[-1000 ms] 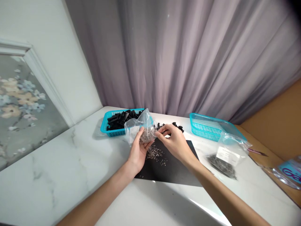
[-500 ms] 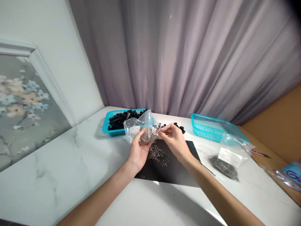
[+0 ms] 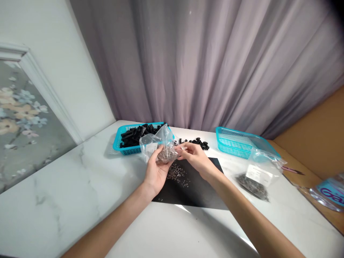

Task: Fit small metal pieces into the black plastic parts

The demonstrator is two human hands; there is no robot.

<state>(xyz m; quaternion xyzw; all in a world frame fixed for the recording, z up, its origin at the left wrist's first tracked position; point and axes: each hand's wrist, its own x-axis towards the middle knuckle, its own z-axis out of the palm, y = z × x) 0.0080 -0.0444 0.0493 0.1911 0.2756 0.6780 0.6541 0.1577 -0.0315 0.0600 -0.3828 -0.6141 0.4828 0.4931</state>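
My left hand [image 3: 158, 175] is wrapped round a clear plastic bag [image 3: 167, 153] with many small shiny metal pieces inside and a white label on it. At the bag's right edge, the fingers of my right hand [image 3: 194, 156] are pinched together on the plastic. Below the bag, a loose pile of small metal pieces [image 3: 176, 172] lies on a black mat [image 3: 199, 195]. The pieces look like small screws or pins, too small to tell which.
A blue basket [image 3: 131, 150] holding black parts [image 3: 138, 134] stands at the back left. More black parts [image 3: 200, 143] lie behind my right hand. Another blue basket [image 3: 233, 150], a labelled bag of dark pieces [image 3: 254, 184] and a plastic bottle [image 3: 329, 193] are at the right.
The whole view has shifted slightly, so things sit a little further left. Both hands stay at the bag, with my right hand's fingers still at its edge.
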